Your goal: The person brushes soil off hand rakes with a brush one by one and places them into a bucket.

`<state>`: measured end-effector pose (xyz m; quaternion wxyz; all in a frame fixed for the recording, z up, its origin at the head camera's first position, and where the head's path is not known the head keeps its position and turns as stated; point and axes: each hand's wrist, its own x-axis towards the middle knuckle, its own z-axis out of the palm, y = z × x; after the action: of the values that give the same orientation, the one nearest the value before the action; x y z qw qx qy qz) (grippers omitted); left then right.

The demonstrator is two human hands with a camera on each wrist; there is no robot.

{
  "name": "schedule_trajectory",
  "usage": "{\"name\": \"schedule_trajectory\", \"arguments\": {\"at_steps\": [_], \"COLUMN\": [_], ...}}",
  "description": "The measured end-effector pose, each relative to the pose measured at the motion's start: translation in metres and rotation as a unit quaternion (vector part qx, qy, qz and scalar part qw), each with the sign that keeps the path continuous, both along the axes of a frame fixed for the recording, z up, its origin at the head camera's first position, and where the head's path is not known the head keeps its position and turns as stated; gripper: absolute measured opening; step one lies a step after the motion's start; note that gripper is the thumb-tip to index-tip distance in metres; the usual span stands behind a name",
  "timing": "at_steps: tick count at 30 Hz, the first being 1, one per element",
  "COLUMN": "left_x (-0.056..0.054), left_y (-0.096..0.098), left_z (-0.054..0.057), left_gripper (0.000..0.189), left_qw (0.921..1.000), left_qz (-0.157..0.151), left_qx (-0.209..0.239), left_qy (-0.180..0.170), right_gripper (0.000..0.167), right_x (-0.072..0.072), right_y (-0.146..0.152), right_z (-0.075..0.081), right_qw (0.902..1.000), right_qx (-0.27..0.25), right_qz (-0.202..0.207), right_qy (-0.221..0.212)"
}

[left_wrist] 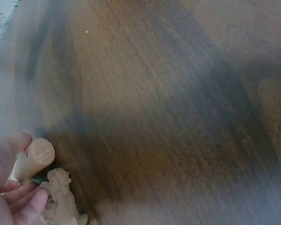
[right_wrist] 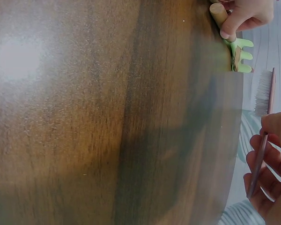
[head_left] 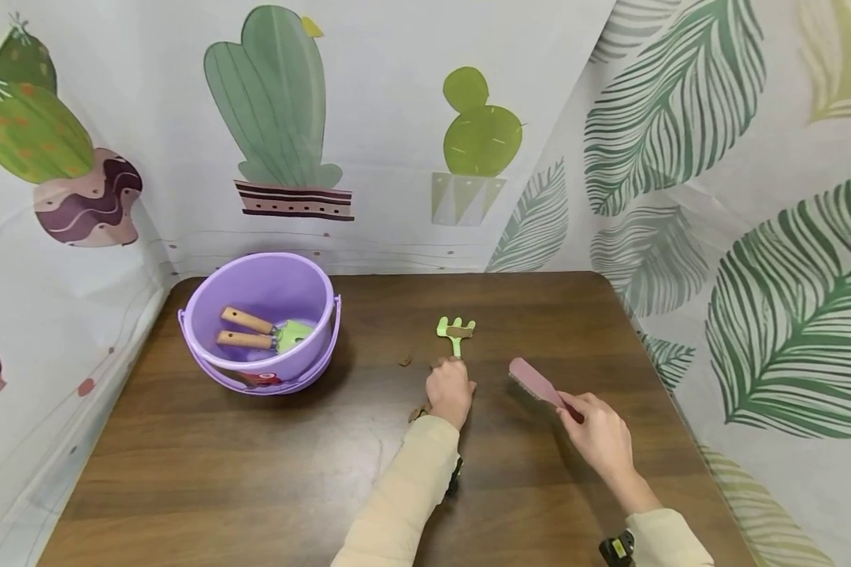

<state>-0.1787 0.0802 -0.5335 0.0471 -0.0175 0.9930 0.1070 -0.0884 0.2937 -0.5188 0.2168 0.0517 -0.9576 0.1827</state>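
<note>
My left hand (head_left: 450,391) grips the wooden handle (left_wrist: 35,159) of a small green hand rake (head_left: 457,329), which lies low over the table with its prongs pointing away. A brown clay-like piece (head_left: 459,332) sticks across the prongs. Beside the fingers, in the left wrist view, lies a crumbly brown lump (left_wrist: 61,199). To the right, my right hand (head_left: 599,437) holds a pink brush (head_left: 535,380) by its handle, raised above the table. The brush's thin bristles (right_wrist: 262,96) show in the right wrist view.
A purple bucket (head_left: 206,323) stands at the back left of the brown table (head_left: 255,472). Inside it lie two green tools with wooden handles (head_left: 247,320). A small brown crumb (head_left: 405,361) sits left of the rake. Patterned cloth (head_left: 397,157) hangs behind the table.
</note>
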Motion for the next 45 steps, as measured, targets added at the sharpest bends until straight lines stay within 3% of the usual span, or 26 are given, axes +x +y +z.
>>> {"name": "schedule_trajectory", "arguments": {"at_steps": [6, 12, 19, 26, 37, 45], "left_x": [0.000, -0.004, -0.010, -0.015, -0.029, -0.033], "left_y": [0.001, -0.002, -0.004, -0.009, -0.024, -0.030], "left_z": [0.001, 0.004, 0.008, 0.013, 0.026, 0.029], "left_gripper": [0.031, 0.011, 0.012, 0.014, 0.012, 0.018], "left_qw": [0.9995, 0.9994, 0.9990, 0.9979, 0.9979, 0.9988], "left_qz": [-0.004, 0.008, 0.030, 0.047, 0.029, 0.020], "left_qx": [-0.023, 0.001, 0.031, 0.039, 0.024, 0.014], "left_qy": [0.021, 0.034, -0.012, -0.018, -0.053, -0.042], "right_gripper": [0.025, 0.025, 0.025, 0.025, 0.025, 0.025], "right_x": [0.001, 0.000, 0.002, 0.002, 0.001, 0.002], "right_y": [0.001, 0.001, 0.002, 0.002, 0.002, 0.003], "right_z": [-0.001, -0.002, -0.003, -0.003, -0.006, -0.008], "right_qw": [1.0000, 1.0000, 1.0000, 1.0000, 1.0000, 1.0000], "right_qx": [-0.003, -0.004, -0.005, -0.004, -0.005, -0.005], "right_qz": [-0.002, -0.003, -0.004, -0.004, 0.000, 0.001], "right_qy": [-0.005, -0.002, -0.002, -0.005, -0.004, -0.007]}}
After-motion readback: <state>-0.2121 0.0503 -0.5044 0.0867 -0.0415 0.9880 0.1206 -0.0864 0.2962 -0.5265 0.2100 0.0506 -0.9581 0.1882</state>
